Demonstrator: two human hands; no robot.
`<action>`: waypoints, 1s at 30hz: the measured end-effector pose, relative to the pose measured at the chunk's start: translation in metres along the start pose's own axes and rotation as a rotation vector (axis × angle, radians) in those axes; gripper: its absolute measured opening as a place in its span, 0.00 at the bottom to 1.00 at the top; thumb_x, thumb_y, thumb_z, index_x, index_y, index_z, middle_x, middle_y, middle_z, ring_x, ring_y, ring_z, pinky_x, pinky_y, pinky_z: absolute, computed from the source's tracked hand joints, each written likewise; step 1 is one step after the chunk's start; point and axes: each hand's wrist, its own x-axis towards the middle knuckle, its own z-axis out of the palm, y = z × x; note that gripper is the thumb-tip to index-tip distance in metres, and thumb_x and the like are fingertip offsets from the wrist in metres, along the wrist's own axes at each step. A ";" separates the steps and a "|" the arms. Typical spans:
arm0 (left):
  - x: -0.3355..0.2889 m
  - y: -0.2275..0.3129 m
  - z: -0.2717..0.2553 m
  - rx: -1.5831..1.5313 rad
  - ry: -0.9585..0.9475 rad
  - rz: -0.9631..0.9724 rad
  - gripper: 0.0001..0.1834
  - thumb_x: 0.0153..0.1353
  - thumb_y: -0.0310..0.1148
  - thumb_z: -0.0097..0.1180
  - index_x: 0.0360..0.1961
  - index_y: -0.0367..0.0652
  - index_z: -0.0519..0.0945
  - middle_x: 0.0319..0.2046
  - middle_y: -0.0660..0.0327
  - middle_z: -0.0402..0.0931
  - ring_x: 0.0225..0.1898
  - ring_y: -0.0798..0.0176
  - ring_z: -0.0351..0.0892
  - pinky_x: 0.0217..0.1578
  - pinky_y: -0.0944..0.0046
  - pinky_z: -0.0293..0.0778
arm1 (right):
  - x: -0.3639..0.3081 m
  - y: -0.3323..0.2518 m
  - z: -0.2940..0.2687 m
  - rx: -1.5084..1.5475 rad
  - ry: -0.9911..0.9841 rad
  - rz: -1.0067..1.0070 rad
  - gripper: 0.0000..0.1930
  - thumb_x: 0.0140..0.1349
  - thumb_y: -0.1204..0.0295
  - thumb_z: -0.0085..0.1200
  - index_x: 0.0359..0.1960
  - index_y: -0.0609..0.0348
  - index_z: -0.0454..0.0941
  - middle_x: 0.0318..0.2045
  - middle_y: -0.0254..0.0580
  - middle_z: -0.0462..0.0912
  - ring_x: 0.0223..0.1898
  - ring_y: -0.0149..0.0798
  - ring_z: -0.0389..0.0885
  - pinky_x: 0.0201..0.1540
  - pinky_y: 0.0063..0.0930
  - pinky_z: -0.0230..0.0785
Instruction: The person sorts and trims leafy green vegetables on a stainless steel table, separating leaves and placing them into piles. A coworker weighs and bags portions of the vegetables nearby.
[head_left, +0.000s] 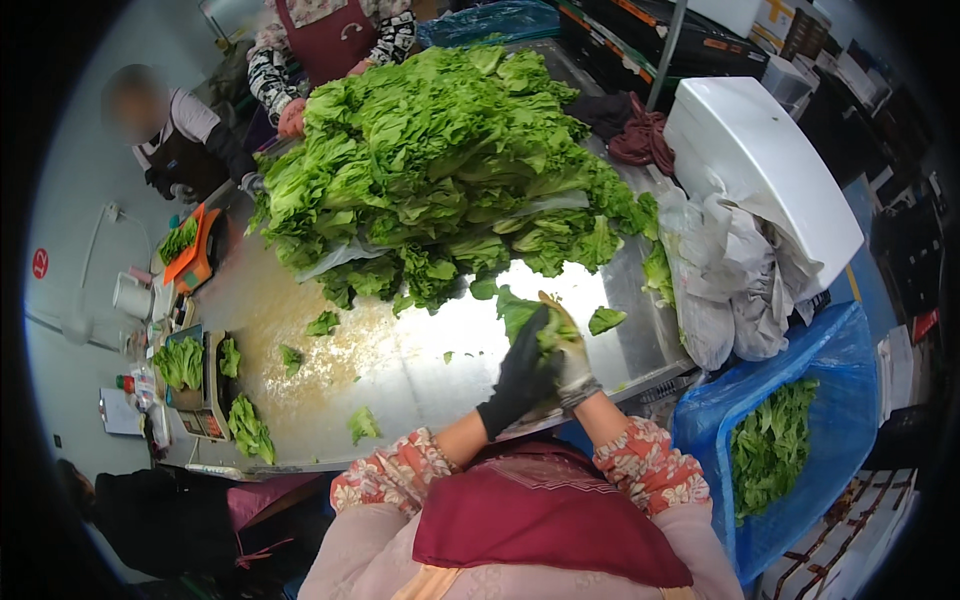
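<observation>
From my remote seat, I had both hands close together over the near edge of the surface (pixel 420 350), in front of the red apron. My left hand (pixel 527 372), in a black glove, was closed on a piece of lettuce (pixel 516 312), whose green leaf stuck out past the fingertips. My right hand (pixel 574 366), in a pale glove, pressed in from the other side and gripped the same piece; the gloves hid how each finger sat.

Just beside my right hand, a loose leaf (pixel 606 320) lay on the bare metal. Beyond my hands rose a large lettuce heap (pixel 430 170), filling the far part of the surface. More scraps lay to the left, among them a pale green leaf (pixel 364 426) near the front edge. Farther left, a scale (pixel 205 422) carried a bunch of lettuce (pixel 181 364).

On my right stood a container lined with blue plastic (pixel 700 440), with greens (pixel 772 445) inside, and behind it a crumpled clear bag (pixel 700 270) rested against a white box (pixel 765 160). Across the heap, a co-worker's gloved hand (pixel 292 118) touched the leaves.
</observation>
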 end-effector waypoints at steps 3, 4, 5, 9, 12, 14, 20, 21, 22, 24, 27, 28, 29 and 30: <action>0.008 0.048 0.028 -0.011 -0.159 0.254 0.38 0.56 0.47 0.51 0.59 0.30 0.56 0.60 0.43 0.53 0.62 0.42 0.51 0.60 0.50 0.50 | -0.035 -0.049 0.012 0.035 0.184 -0.194 0.25 0.55 0.80 0.45 0.57 0.60 0.63 0.47 0.42 0.71 0.45 0.30 0.72 0.44 0.21 0.70; 0.011 0.056 0.041 0.049 -0.206 0.414 0.40 0.56 0.48 0.51 0.61 0.32 0.54 0.61 0.44 0.53 0.63 0.43 0.50 0.61 0.52 0.50 | -0.047 -0.065 0.009 0.089 0.223 -0.226 0.22 0.57 0.76 0.44 0.56 0.60 0.64 0.46 0.43 0.71 0.45 0.32 0.72 0.44 0.24 0.70; 0.010 0.064 0.059 0.091 -0.232 0.532 0.42 0.55 0.50 0.51 0.62 0.32 0.52 0.62 0.45 0.51 0.64 0.44 0.47 0.62 0.52 0.47 | -0.062 -0.082 0.003 0.090 0.249 -0.263 0.22 0.58 0.76 0.44 0.57 0.60 0.63 0.47 0.43 0.70 0.46 0.33 0.70 0.46 0.25 0.69; 0.018 0.156 0.118 -0.090 -0.498 0.818 0.43 0.54 0.56 0.50 0.63 0.41 0.54 0.63 0.43 0.47 0.65 0.42 0.44 0.61 0.49 0.46 | -0.143 -0.163 -0.029 -0.110 0.438 -0.506 0.24 0.58 0.75 0.44 0.59 0.58 0.61 0.52 0.43 0.65 0.52 0.36 0.65 0.51 0.30 0.64; 0.013 0.201 0.153 -0.204 -0.570 1.015 0.42 0.52 0.55 0.50 0.64 0.46 0.54 0.64 0.44 0.45 0.65 0.41 0.41 0.62 0.45 0.43 | -0.200 -0.220 -0.064 -0.386 0.646 -0.605 0.25 0.59 0.75 0.44 0.60 0.56 0.59 0.56 0.44 0.61 0.56 0.38 0.60 0.54 0.33 0.60; 0.015 0.213 0.164 -0.323 -0.624 1.154 0.42 0.51 0.53 0.51 0.63 0.45 0.55 0.64 0.44 0.46 0.66 0.41 0.41 0.62 0.43 0.39 | -0.243 -0.253 -0.102 -0.676 0.878 -0.580 0.26 0.59 0.74 0.44 0.61 0.55 0.58 0.59 0.44 0.59 0.59 0.39 0.57 0.57 0.35 0.57; 0.095 0.145 0.095 0.193 -0.456 0.854 0.41 0.54 0.51 0.51 0.65 0.47 0.52 0.65 0.44 0.40 0.66 0.40 0.35 0.63 0.47 0.37 | -0.289 -0.276 -0.154 -1.673 1.559 0.462 0.28 0.58 0.77 0.45 0.63 0.54 0.56 0.63 0.44 0.56 0.63 0.43 0.54 0.60 0.37 0.54; 0.120 0.117 0.083 0.321 -0.200 0.847 0.41 0.53 0.54 0.51 0.64 0.47 0.54 0.65 0.44 0.39 0.66 0.41 0.34 0.63 0.48 0.34 | -0.289 -0.276 -0.145 -1.671 1.682 0.692 0.29 0.58 0.77 0.46 0.63 0.55 0.55 0.63 0.44 0.56 0.63 0.44 0.55 0.60 0.37 0.54; 0.151 0.099 0.051 0.432 -0.050 0.823 0.41 0.53 0.56 0.50 0.63 0.46 0.56 0.63 0.45 0.44 0.64 0.42 0.40 0.62 0.48 0.38 | -0.318 -0.288 -0.190 -1.670 1.678 0.668 0.30 0.59 0.75 0.47 0.64 0.54 0.52 0.64 0.43 0.54 0.64 0.46 0.53 0.62 0.41 0.52; 0.201 0.095 -0.021 0.704 0.136 0.771 0.45 0.51 0.62 0.49 0.63 0.45 0.55 0.58 0.46 0.51 0.59 0.44 0.49 0.58 0.45 0.44 | -0.330 -0.294 -0.202 -1.689 1.664 0.519 0.31 0.60 0.74 0.47 0.65 0.53 0.50 0.64 0.42 0.52 0.64 0.46 0.52 0.64 0.43 0.50; 0.250 0.089 -0.119 1.050 0.126 0.283 0.51 0.46 0.69 0.46 0.65 0.52 0.51 0.65 0.50 0.45 0.67 0.42 0.36 0.61 0.40 0.30 | -0.273 -0.301 -0.103 -1.638 1.381 -0.036 0.28 0.61 0.75 0.44 0.64 0.53 0.54 0.63 0.42 0.56 0.63 0.43 0.55 0.62 0.38 0.53; 0.258 0.088 -0.140 1.053 0.068 0.146 0.50 0.43 0.70 0.48 0.65 0.58 0.51 0.65 0.51 0.45 0.67 0.41 0.36 0.61 0.39 0.27 | -0.260 -0.300 -0.081 -1.492 1.191 -0.284 0.26 0.61 0.77 0.42 0.63 0.54 0.56 0.62 0.42 0.58 0.63 0.40 0.56 0.61 0.35 0.54; 0.258 0.082 -0.159 1.103 -0.050 0.011 0.48 0.43 0.67 0.51 0.64 0.61 0.53 0.65 0.51 0.47 0.66 0.41 0.40 0.61 0.38 0.32 | -0.242 -0.296 -0.066 -1.484 1.037 -0.383 0.26 0.59 0.79 0.43 0.61 0.55 0.58 0.60 0.42 0.62 0.61 0.38 0.59 0.58 0.32 0.57; 0.255 0.077 -0.167 1.120 -0.125 -0.021 0.43 0.46 0.62 0.54 0.63 0.63 0.56 0.64 0.52 0.49 0.65 0.41 0.45 0.60 0.39 0.41 | -0.221 -0.287 -0.052 -1.469 0.884 -0.479 0.26 0.57 0.82 0.43 0.60 0.57 0.61 0.58 0.41 0.65 0.59 0.36 0.62 0.55 0.29 0.59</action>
